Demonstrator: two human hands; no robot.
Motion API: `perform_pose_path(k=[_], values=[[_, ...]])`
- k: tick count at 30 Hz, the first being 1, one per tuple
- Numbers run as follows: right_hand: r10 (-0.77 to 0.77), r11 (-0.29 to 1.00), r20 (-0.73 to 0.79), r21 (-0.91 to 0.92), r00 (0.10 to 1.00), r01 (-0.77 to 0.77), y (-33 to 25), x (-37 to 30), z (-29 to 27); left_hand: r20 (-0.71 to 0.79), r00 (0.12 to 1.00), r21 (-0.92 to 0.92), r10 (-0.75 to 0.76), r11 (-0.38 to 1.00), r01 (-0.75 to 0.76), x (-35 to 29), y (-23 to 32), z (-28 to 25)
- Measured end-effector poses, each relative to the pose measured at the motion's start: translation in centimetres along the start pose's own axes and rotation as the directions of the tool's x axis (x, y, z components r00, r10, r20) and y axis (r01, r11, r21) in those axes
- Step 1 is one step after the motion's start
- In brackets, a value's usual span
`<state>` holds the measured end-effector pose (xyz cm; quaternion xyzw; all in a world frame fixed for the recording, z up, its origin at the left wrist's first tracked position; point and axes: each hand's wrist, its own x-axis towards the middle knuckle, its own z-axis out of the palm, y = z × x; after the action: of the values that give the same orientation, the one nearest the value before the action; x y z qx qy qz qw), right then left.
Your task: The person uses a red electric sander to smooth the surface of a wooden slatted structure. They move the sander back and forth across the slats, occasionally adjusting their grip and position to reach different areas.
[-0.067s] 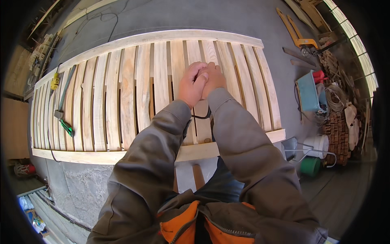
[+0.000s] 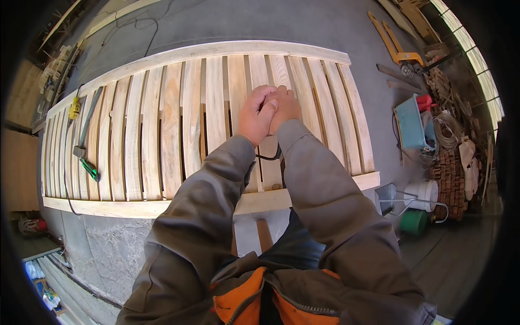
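Observation:
My left hand (image 2: 253,116) and my right hand (image 2: 285,109) are pressed together, fingers curled, above the right half of a slatted wooden panel (image 2: 189,124). The left thumb lies against the right hand. Whatever may be inside the closed hands is hidden. Just below them, between my wrists, a short piece of black cord or strap (image 2: 268,157) shows over a slat. Pale parallel slats run between two long rails, with narrow gaps between them. Towards the panel's left end lies a bar clamp (image 2: 89,169) with a green handle, beside a yellow fitting (image 2: 74,108) on a black cable.
On the floor at right are an orange pallet truck (image 2: 403,56), a blue tub (image 2: 411,124), a white bucket (image 2: 423,194), a green bucket (image 2: 414,221) and heaped wood offcuts (image 2: 450,181). A black cable (image 2: 154,32) trails across the grey floor beyond the panel.

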<state>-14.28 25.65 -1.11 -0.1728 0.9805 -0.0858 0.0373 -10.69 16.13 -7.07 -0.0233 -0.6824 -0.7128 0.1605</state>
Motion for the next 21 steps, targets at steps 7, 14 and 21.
perform_pose_path(k=[7, 14, 21], values=[[-0.004, 1.000, -0.016, 0.010, 1.000, 0.004, 0.2, -5.0, 0.2, -0.017, 0.999, 0.046, 0.037, 0.998, -0.037, -4.5, 0.9, 0.9], [0.013, 0.999, -0.001, 0.045, 1.000, -0.013, 0.3, -9.6, 0.5, 0.002, 0.997, 0.092, 0.081, 0.993, -0.080, -8.9, 2.0, 1.6], [0.029, 0.999, 0.007, 0.018, 1.000, -0.029, 0.3, -13.4, 0.9, 0.016, 0.998, 0.113, 0.061, 0.992, -0.063, -12.8, 3.2, 2.2]])
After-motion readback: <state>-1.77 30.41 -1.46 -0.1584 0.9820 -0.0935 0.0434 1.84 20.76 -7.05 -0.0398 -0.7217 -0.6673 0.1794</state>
